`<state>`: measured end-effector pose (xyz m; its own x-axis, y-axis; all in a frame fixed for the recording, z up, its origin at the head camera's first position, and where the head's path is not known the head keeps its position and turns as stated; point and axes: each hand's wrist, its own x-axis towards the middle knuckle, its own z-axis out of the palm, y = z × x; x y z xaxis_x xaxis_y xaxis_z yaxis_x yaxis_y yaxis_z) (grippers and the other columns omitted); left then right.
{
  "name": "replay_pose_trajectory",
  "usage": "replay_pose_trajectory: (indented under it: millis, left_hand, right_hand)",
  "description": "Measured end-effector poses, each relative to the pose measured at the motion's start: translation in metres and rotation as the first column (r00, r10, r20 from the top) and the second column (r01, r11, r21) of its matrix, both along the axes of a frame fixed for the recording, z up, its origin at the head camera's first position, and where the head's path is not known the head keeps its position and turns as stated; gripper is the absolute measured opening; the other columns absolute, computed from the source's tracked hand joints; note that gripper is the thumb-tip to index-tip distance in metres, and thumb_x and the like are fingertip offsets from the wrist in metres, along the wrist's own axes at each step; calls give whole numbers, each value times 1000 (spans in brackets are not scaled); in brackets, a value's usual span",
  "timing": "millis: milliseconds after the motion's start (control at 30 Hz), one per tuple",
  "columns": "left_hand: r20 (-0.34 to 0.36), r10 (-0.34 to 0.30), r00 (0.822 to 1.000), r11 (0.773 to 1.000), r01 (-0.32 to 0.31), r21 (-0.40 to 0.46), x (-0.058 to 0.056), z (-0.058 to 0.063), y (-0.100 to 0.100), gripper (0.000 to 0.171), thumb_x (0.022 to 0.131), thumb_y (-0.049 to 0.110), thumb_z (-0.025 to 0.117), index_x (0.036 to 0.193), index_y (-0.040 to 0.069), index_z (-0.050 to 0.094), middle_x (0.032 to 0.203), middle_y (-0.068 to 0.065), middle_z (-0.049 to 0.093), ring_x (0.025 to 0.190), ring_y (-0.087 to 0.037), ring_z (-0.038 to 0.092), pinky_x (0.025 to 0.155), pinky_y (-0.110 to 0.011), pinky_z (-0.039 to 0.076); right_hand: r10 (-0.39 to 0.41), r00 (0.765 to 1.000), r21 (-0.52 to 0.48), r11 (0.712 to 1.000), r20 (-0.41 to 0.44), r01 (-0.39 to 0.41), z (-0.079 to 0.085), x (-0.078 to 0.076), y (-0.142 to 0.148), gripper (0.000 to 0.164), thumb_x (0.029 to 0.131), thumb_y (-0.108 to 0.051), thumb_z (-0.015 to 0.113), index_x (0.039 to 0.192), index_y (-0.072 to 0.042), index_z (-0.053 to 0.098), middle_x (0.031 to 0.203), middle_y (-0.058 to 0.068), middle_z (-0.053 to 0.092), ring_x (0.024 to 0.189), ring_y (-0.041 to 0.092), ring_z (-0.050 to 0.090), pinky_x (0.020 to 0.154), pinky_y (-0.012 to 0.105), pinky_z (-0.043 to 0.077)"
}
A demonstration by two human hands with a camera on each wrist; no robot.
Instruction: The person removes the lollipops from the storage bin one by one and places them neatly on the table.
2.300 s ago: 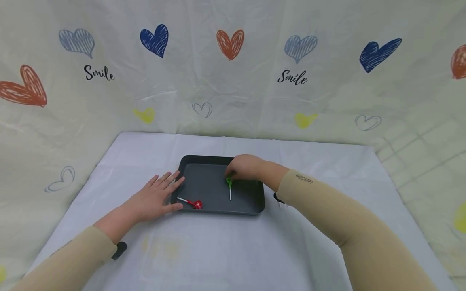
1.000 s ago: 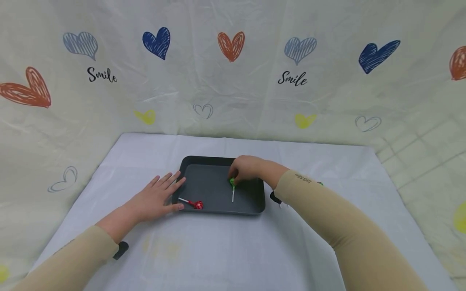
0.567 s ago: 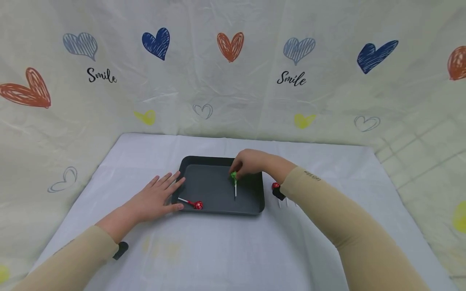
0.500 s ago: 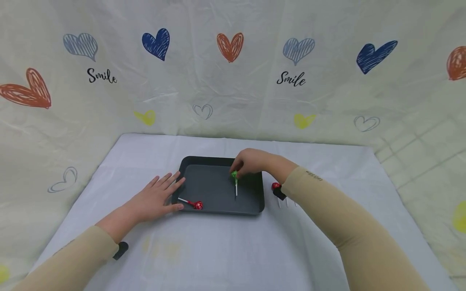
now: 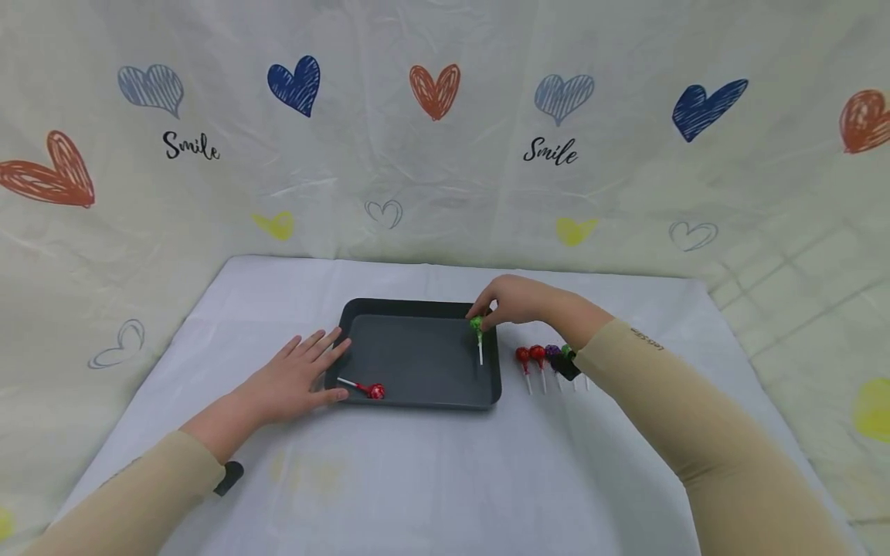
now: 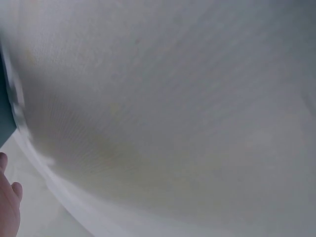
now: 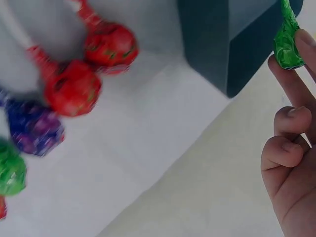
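Note:
My right hand pinches a green-wrapped lollipop by its candy head, over the right side of a dark grey tray. Its white stick hangs down toward me. In the right wrist view, thumb and finger hold the green lollipop near the tray's corner, with the other fingers curled. My left hand lies with spread, straight fingers at the tray's left edge. Inside the tray, by its front left corner, lies a red lollipop. The left wrist view catches only part of my left hand.
Right of the tray, several lollipops lie in a row, among them a red lollipop and a purple lollipop; my right wrist and sleeve partly cover them. A white cloth covers the table. Behind it hangs a backdrop printed with hearts.
My right hand has lifted the green lollipop and carried it rightward across the tray. More of the lollipop row shows beside the tray. My left hand has stayed in place.

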<state>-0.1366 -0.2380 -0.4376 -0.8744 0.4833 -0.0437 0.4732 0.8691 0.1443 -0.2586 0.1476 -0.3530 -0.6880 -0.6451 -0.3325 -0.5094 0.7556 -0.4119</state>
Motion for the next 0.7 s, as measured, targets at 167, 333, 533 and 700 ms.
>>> replay_pose_trajectory:
  millis: [167,333,533,700]
  left_hand:
    - [10,7,1000,999,-7,-46,-4,-6,-3,90,78,79,33,149,28,14,156,3,8,142,-26,9,112,-53,8]
    - [18,13,1000,999,-12,-38,-4,-6,-3,89,78,78,37,149,29,12,156,5,6,142,-25,9,112,-53,8]
    - [29,11,1000,1000,-10,-29,-3,-5,-3,89,79,77,38,149,28,13,156,4,6,142,-26,8,112,-54,7]
    - [24,11,1000,999,-11,-32,-3,-6,-2,90,78,79,35,149,28,13,156,4,6,142,-25,8,112,-53,7]
  right_hand:
    - [-35,999,15,999,-6,36,4,2,25,28,83,-24,70,111,-26,69,105,-10,65,94,10,59,78,31,51]
    - [-86,996,25,996,0,86,4,7,52,29,82,-24,71,111,-25,69,104,-9,66,95,11,59,80,33,52]
    - [-139,990,45,989,-1,139,-1,15,88,29,82,-23,70,112,-23,69,108,-6,66,103,19,59,84,36,51]
    - [-178,984,62,982,-8,178,-3,21,120,28,84,-21,69,112,-21,69,111,-2,66,110,27,56,88,42,49]
